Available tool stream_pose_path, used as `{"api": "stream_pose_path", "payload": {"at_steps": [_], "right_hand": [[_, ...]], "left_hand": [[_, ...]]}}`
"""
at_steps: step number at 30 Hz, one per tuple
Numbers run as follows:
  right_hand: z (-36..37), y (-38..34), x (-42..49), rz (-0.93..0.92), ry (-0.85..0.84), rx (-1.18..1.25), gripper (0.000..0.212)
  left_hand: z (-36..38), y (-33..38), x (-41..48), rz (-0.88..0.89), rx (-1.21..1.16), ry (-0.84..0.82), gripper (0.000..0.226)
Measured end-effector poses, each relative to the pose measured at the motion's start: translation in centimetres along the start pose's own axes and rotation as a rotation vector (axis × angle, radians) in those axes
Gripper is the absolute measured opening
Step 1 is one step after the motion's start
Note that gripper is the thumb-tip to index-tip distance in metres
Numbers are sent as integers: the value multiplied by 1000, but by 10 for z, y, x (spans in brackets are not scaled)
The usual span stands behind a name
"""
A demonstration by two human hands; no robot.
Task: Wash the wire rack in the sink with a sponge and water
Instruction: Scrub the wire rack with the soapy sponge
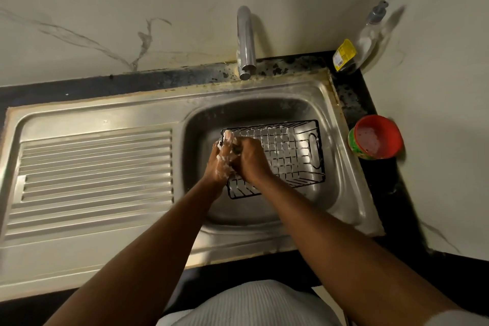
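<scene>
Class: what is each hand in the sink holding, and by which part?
The left hand grips the wire rack by its left end. The right hand curls beside it; its hold cannot be told.

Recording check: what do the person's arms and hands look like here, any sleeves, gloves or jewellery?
Both forearms are bare; no gloves, watch or bracelet show. White foam clings to the left hand; the right hand shows almost none. The top is pale and ribbed, with a pale sleeve edge at the right arm.
</scene>
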State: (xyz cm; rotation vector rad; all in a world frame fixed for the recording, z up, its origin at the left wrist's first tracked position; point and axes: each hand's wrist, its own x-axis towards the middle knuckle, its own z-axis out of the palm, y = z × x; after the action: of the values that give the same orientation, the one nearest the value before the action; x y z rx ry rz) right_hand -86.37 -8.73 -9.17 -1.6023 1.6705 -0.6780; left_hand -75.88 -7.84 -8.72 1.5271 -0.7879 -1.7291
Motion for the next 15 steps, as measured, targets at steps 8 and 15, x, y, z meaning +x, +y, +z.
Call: {"api": "stream_pose_path", "payload": {"at_steps": [8, 15], "right_hand": [[-83, 71, 9, 68, 229, -639, 28], [-63, 58, 2, 127, 161, -546, 26]], "left_hand": [[-12, 6, -1, 24, -56, 25, 93], [-3, 3, -2, -23, -60, 53, 92]]}}
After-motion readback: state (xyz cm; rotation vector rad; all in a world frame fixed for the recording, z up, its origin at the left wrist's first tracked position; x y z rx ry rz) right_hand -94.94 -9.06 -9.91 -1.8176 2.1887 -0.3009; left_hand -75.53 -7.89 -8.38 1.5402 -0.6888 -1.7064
